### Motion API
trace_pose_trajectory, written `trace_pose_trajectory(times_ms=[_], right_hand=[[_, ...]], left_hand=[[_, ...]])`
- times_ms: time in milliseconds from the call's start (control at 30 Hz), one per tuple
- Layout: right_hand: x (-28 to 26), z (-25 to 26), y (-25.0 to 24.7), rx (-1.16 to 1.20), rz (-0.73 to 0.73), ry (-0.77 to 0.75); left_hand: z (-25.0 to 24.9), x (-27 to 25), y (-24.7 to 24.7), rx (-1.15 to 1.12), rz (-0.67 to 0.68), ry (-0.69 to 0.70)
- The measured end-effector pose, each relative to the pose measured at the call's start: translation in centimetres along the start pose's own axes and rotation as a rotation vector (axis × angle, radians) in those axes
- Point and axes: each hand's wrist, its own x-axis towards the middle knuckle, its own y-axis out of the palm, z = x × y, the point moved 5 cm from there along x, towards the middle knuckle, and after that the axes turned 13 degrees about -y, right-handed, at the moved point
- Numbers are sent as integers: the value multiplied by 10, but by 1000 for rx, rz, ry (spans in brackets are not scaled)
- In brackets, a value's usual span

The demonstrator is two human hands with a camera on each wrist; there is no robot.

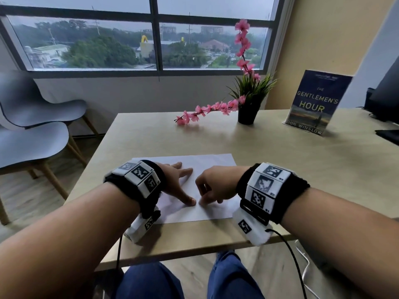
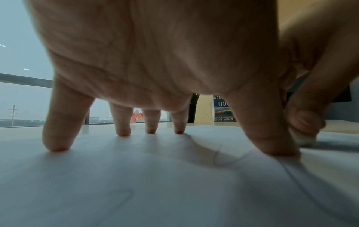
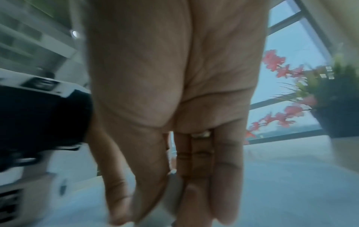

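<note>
One sheet of paper [image 1: 194, 162] lies flat at the near edge of the table [image 1: 280, 160]. The left hand [image 1: 174, 180] pins it, five fingertips [image 2: 56, 147] spread apart and pressed down. The right hand [image 1: 216, 186], just right of the left thumb, pinches one small white eraser [image 2: 303, 139], as it appears, against the sheet. Risk: hard rubbing could buckle or tear the paper; lifted fingertips would let it slide. Far side: one book [image 1: 313, 104], one potted plant [image 1: 247, 113]. Left: two chairs [image 1: 43, 104].
</note>
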Motion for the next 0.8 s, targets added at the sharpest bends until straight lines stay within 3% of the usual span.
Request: trace_pose_trajectory(times_ms=[133,333,500,667,800], right_hand=[[-1,-12,-12,-19,-66,66],[-3,4,2,5,26,-13],[-6,-16,-11,-9,-88,48],[-10,-5,3,16,-5,-10],[-11,-17,-5,19,-49,44]], left_hand=[[0,-3,-1,7,4,-5],[1,-1,0,0,4,-4],[1,-1,-1,10,-6,-11],[1,1,0,3,4,-10],[2,1,0,-1,5,-15]])
